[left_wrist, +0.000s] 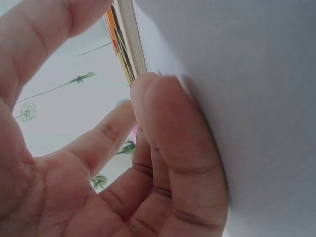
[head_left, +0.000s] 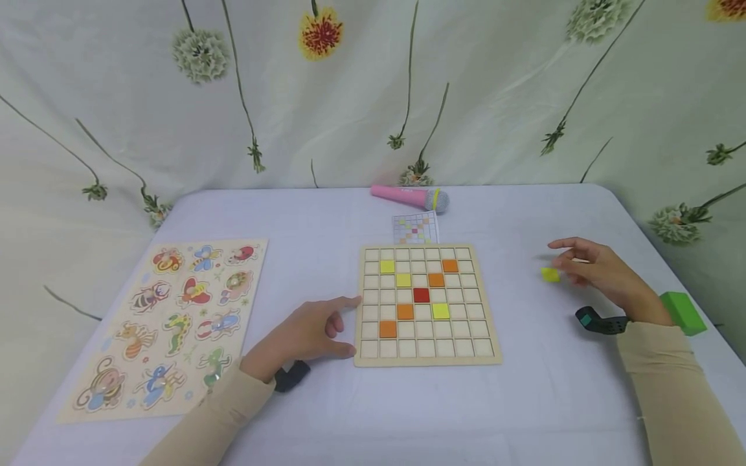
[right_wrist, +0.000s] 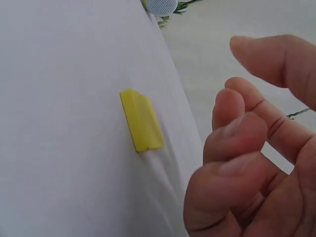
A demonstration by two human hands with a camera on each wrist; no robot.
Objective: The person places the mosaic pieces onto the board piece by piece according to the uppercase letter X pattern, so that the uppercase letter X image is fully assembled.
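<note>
A square wooden grid board (head_left: 428,349) lies at mid-table. On its cells sit several orange and yellow tiles and one red tile (head_left: 421,295) near the centre. My left hand (head_left: 317,330) rests beside the board, index finger and thumb extended to its left edge, the other fingers bent under. To the right of the board, a loose yellow tile (head_left: 550,275) lies on the white cloth. Over and beside it hovers my right hand (head_left: 597,268), fingers loosely bent; in the right wrist view the yellow tile (right_wrist: 140,121) is apart from the fingertips.
Behind the board are a printed pattern card (head_left: 415,228) and a pink toy microphone (head_left: 408,195). An insect puzzle board (head_left: 192,323) covers the left side. A green block (head_left: 682,313) stands near the right edge, partly behind my right wrist.
</note>
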